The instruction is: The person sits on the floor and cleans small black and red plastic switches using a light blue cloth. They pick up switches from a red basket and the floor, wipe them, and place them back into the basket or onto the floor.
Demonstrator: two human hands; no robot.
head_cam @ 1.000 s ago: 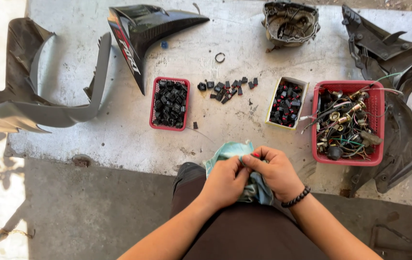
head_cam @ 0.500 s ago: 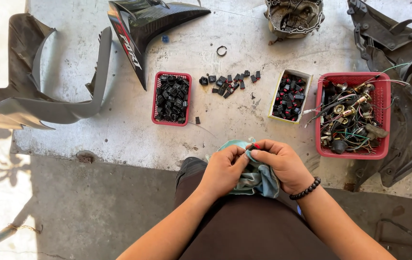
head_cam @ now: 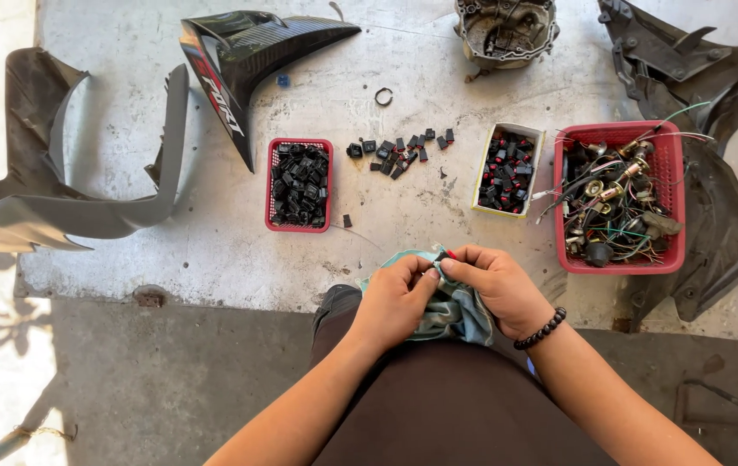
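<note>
My left hand [head_cam: 395,302] and my right hand [head_cam: 494,289] meet over my lap, both pinching a teal cloth [head_cam: 455,315]. Between the fingertips, wrapped in the cloth, sits a small black part with a red tip [head_cam: 445,255], mostly hidden. A black bead bracelet is on my right wrist. On the concrete slab ahead lie a small red basket of black parts [head_cam: 299,184], a loose scatter of black parts [head_cam: 399,152], a cream box of black and red parts [head_cam: 507,169], and a larger red basket of wires and bulbs [head_cam: 619,198].
Grey motorcycle fairing panels [head_cam: 58,185] lie at the left, a black fairing piece [head_cam: 244,60] at the top, dark plastic body parts [head_cam: 714,129] at the right, and a metal engine cover [head_cam: 505,30] at the top. A small ring [head_cam: 383,97] lies on the slab.
My view has shifted slightly, so the slab's contents sit lower in frame. Both hands stay together on the cloth, with the fingers working around the small part.
</note>
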